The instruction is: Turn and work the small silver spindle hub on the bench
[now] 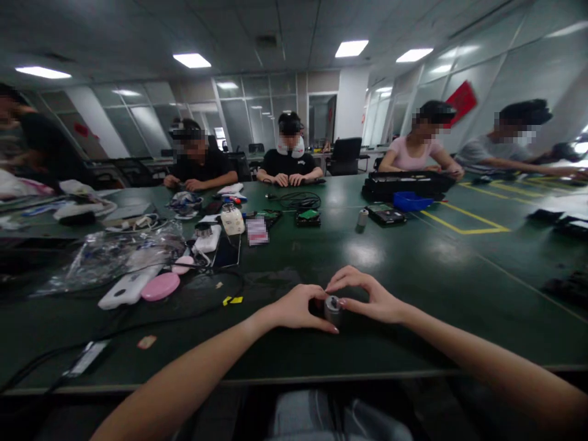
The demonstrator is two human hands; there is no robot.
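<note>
A small silvery metal cylinder [333, 313] stands upright on the green table, with a dark recess or fitting in its top. My left hand [301, 308] curls around its left side, thumb in front and fingers behind. From the right, my right hand [375, 299] pinches at the cylinder's top edge, the thumb touching it and the index finger arched over to the far side. The exact finger contact behind the cylinder is hidden.
A similar cylinder [362, 218] stands farther back beside a hard drive [386, 214] and a blue tray [412, 201]. Plastic bags [124, 248], a pink round case [160, 286], a phone [226, 250] and cables crowd the left. Several people sit across the table [441, 312].
</note>
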